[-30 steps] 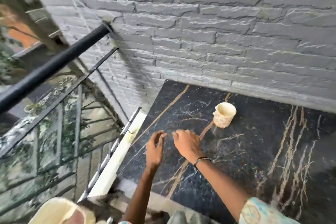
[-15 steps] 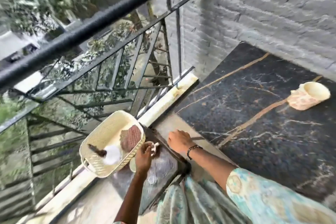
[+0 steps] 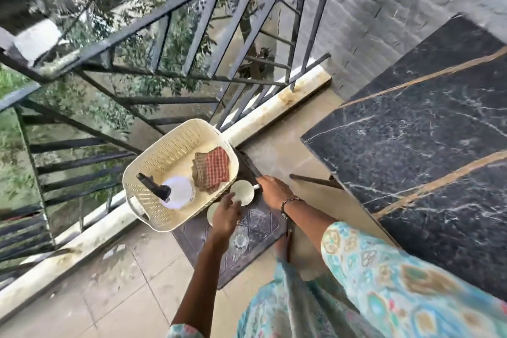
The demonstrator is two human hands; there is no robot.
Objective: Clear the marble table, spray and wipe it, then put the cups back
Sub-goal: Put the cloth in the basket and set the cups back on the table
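Observation:
The black marble table point(image 3: 428, 129) with gold veins fills the right side; no cup shows on the part in view. To its left, a low dark stool point(image 3: 263, 228) carries two white cups. My right hand point(image 3: 274, 192) pinches the handle of the upper cup point(image 3: 242, 191). My left hand point(image 3: 223, 214) lies over the lower cup point(image 3: 211, 212), closed on its rim and hiding most of it. A cream basket point(image 3: 164, 156) on the stool holds a white spray bottle point(image 3: 178, 192) and a red checked cloth point(image 3: 211, 167).
A clear glass point(image 3: 240, 241) stands on the stool near my left wrist. A black metal railing point(image 3: 192, 35) and a pale kerb point(image 3: 274, 112) bound the balcony on the left. A grey brick wall point(image 3: 384, 8) stands behind the table. The floor is tiled.
My view swung left and down from the marble table to the stool. Both hands left the tabletop and came to the two cups beside the basket. The cup on the table is out of view.

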